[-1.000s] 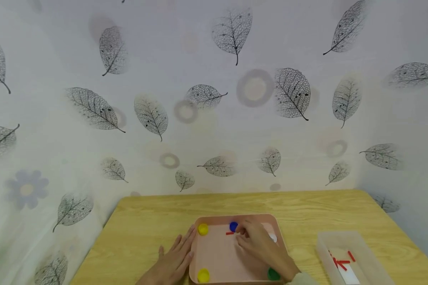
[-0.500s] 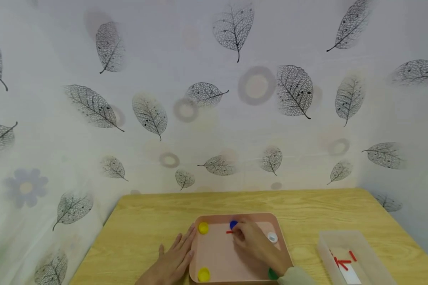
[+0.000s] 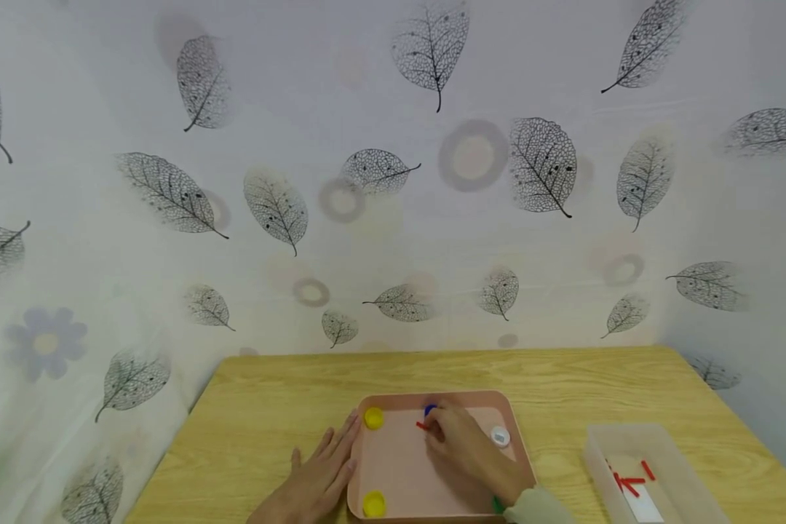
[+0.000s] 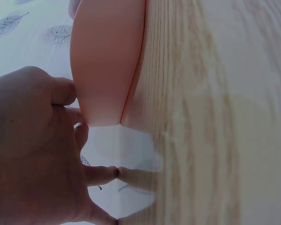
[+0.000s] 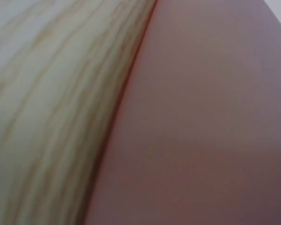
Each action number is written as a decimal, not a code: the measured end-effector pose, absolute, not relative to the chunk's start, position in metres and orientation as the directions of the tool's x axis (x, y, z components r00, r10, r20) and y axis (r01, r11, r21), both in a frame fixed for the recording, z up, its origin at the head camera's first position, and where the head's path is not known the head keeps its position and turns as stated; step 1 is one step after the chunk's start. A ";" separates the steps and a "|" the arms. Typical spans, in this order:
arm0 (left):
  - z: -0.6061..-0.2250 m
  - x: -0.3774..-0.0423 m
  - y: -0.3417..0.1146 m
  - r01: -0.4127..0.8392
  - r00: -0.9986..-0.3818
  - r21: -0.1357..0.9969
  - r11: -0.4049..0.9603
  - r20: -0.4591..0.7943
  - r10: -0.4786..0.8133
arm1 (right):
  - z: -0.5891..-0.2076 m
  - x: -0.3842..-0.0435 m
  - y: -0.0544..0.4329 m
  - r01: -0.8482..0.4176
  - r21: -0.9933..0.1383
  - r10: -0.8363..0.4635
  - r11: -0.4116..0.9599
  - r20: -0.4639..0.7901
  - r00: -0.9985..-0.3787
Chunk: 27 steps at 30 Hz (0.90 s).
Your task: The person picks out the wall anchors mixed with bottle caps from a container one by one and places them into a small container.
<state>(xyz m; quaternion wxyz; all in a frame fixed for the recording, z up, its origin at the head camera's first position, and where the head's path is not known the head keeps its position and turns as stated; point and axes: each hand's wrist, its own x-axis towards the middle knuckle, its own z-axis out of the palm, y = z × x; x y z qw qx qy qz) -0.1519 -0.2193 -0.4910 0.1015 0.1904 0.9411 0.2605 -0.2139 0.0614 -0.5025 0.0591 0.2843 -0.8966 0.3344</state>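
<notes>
In the head view my right hand (image 3: 461,447) reaches over the pink tray (image 3: 399,466), its thumb and fingertips pinching one end of a small red stick (image 3: 422,426). Just behind those fingers a round blue cap (image 3: 430,410) is partly covered. My left hand (image 3: 317,469) lies with straight, spread fingers along the tray's left side. The left wrist view shows the same left hand (image 4: 42,145) with fingertips at the tray's outer wall (image 4: 107,61) and on the table. Only the tray wall (image 5: 201,117) and tabletop fill the right wrist view; the right hand is hidden there.
Yellow caps (image 3: 373,418) sit in the tray's two left corners. A white cap (image 3: 500,437) lies at the right, and a green cap (image 3: 498,505) is mostly behind the right wrist. To the right stands a translucent box (image 3: 655,466) with several red sticks (image 3: 631,482) and a white piece.
My right fingers have moved slightly left and closed on the red stick, which has turned from nearly level to slanted. The white cap shows more fully. My left hand stays put.
</notes>
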 end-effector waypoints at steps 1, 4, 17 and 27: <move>-0.491 -0.152 -0.219 0.306 -0.907 0.528 0.792 -0.092 0.412 | -0.503 -0.214 0.061 -0.550 -0.568 -0.468 0.612 0.300 -0.831; -0.489 -0.151 -0.219 0.305 -0.907 0.524 0.795 -0.095 0.411 | -0.505 -0.214 0.060 -0.563 -0.550 -0.463 0.617 0.324 -0.825; -0.490 -0.150 -0.219 0.314 -0.906 0.525 0.791 -0.083 0.414 | -0.506 -0.211 0.054 -0.566 -0.504 -0.467 0.652 0.321 -0.824; -0.493 -0.153 -0.221 0.319 -0.906 0.528 0.787 -0.075 0.417 | -0.503 -0.208 0.054 -0.562 -0.511 -0.466 0.650 0.317 -0.826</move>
